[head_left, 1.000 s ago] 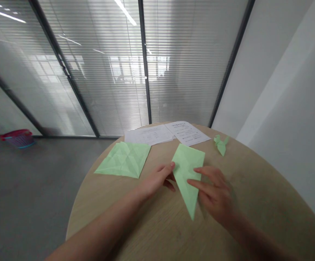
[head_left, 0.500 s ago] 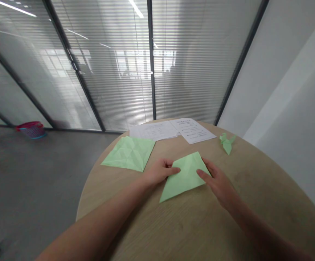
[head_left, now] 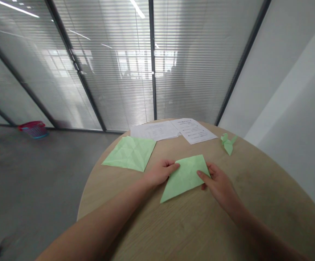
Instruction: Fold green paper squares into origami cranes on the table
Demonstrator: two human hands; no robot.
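A folded sheet of light green paper (head_left: 187,176) is held between my two hands above the round wooden table (head_left: 157,232). My left hand (head_left: 161,171) pinches its left edge, thumb on top and fingers curled behind. On the right edge my right hand (head_left: 214,179) grips the paper, its thumb lying on the front face and its other fingers partly hidden underneath. One pointed corner of the paper hangs toward me at lower left. Beyond my left hand lies a creased green paper sheet (head_left: 130,152). A small folded green paper figure (head_left: 228,144) rests past my right hand.
Printed white sheets (head_left: 157,131) lie along the table's far edge, with another printed page (head_left: 195,131) overlapping them. Behind the table stands a glass partition with blinds (head_left: 125,94), and a white wall (head_left: 296,90) rises at right. A red and blue basket (head_left: 34,129) sits on the floor at left.
The held paper's top edge has turned flatter, its upper corner shifting right. My right fingers have moved, with a fingertip now showing below the paper. Both hands keep their hold.
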